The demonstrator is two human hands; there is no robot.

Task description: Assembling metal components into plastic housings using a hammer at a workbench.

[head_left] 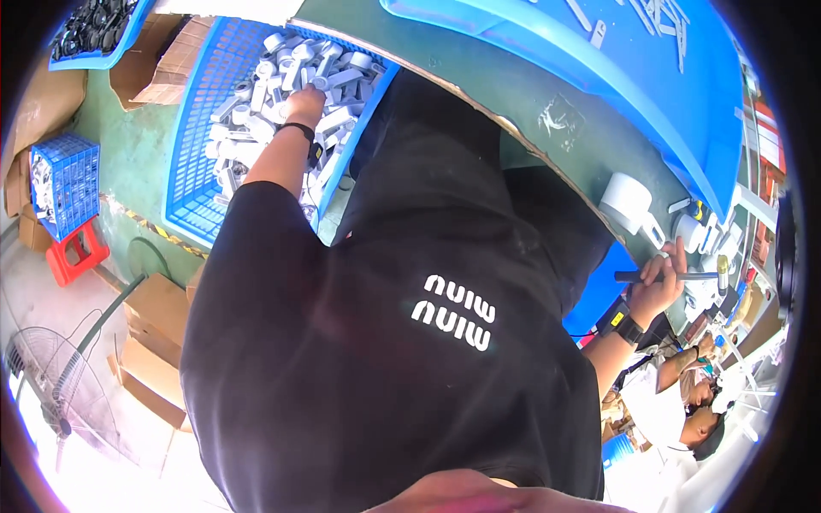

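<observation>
Left hand in the head view: the bare left hand (305, 107) reached into the far-left basket, fingers down among the parts — whether they gripped one, I could not tell.
Parts: the heaped white and grey plastic pieces with round ends and straight handles (252, 128) lay under and around that hand.
Basket: the large blue perforated plastic basket (190, 184) stood left of the workbench.
Right hand: the bare right hand (657, 291) held a slim dark rod-shaped tool with a brass-coloured end (697, 276), fingers curled around its shaft.
Workbench: on the green-topped workbench (513, 94), a white round cup-shaped part with a slotted handle (626, 197) lay just beyond the right hand.
Tray: the big blue plastic tray (684, 111) stood at the far right, with thin white strips (663, 21) inside.
Left floor: a blue lattice crate (75, 184) sat on a red plastic stool (77, 254); nearer stood a caged fan (64, 385).
Near right: another person in a white top (663, 402) had a forearm raised.
</observation>
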